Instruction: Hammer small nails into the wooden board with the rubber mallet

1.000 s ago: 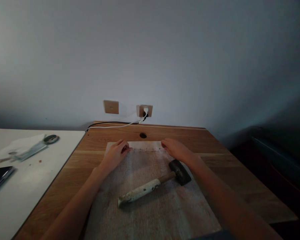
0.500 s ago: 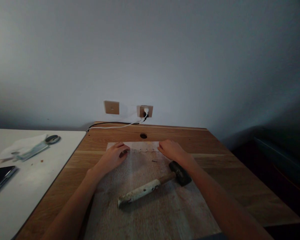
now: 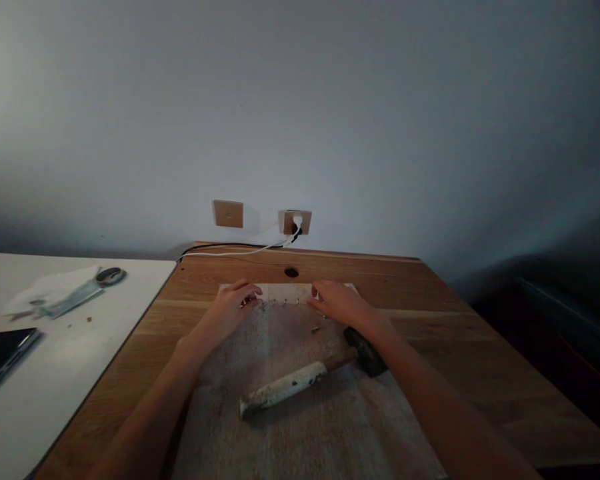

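Note:
A pale wooden board [image 3: 270,353] lies in front of me. Several small nails [image 3: 285,302] stand in a row near its far edge, and a thin line, perhaps thread or wire, seems to run along them. At the row's left end, the curled fingers of my left hand [image 3: 230,308] hold something small, shiny and dark that I cannot make out. My right hand [image 3: 337,301] has its fingertips bent together at the right end of the row; what they grip is too small to tell. A hammer [image 3: 285,388] with a worn, whitish handle lies across the board, its dark head under my right forearm.
The board rests on a brown wooden table [image 3: 430,333] with a round hole [image 3: 291,272] near the wall. Cables [image 3: 230,253] run to a wall socket [image 3: 295,222]. On a white table [image 3: 105,320] at left lie a phone [image 3: 5,353], a tape roll [image 3: 111,276] and a packet [image 3: 75,299].
My right hand has shifted slightly left along the nail row, its fingers now more curled. My left hand stays at the left end. The whole view has moved a little.

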